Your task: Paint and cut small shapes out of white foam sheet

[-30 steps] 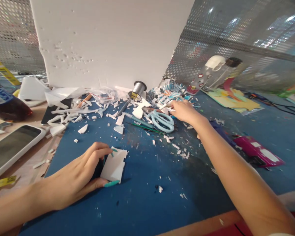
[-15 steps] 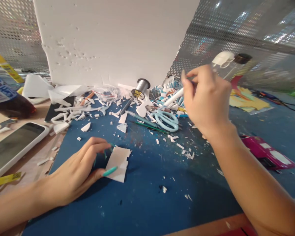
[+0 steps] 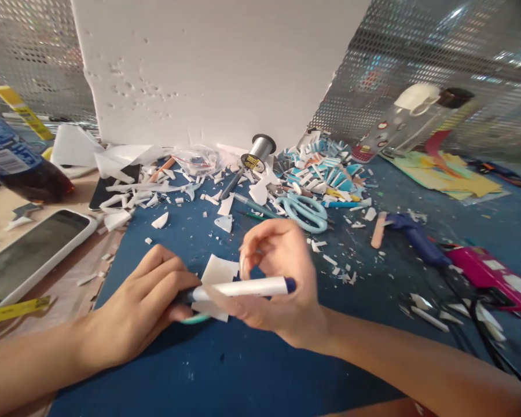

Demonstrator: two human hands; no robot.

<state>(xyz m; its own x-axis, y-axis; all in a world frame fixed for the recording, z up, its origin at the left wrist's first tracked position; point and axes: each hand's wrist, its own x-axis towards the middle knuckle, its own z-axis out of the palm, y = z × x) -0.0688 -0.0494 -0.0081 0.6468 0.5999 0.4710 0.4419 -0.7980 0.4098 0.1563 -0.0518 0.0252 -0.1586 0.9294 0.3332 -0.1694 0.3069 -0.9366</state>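
A white marker pen (image 3: 247, 288) with a blue end lies slanted between my two hands. My right hand (image 3: 286, 289) holds its barrel, thumb along the near side and the other fingers curled above. At the pen's dark left end, the fingers of my left hand (image 3: 143, 307) are closed around it; a teal thumbnail shows below. Under the pen, a small white flat piece (image 3: 219, 269) with a notched edge rests on the blue mat (image 3: 260, 370), partly hidden by the pen and my hands.
Light-blue scissors (image 3: 306, 214), a wire spool (image 3: 258, 153) and white scraps (image 3: 325, 179) lie along the back, before a white board (image 3: 221, 69). Left are a phone (image 3: 35, 255) and a cola bottle (image 3: 21, 165). Right are a dark blue tool (image 3: 417, 240) and a magenta object (image 3: 490, 275).
My right hand has brought the marker from above the scraps at the back down and left to my left hand. My left fingers have moved from the white piece onto the marker's dark end.
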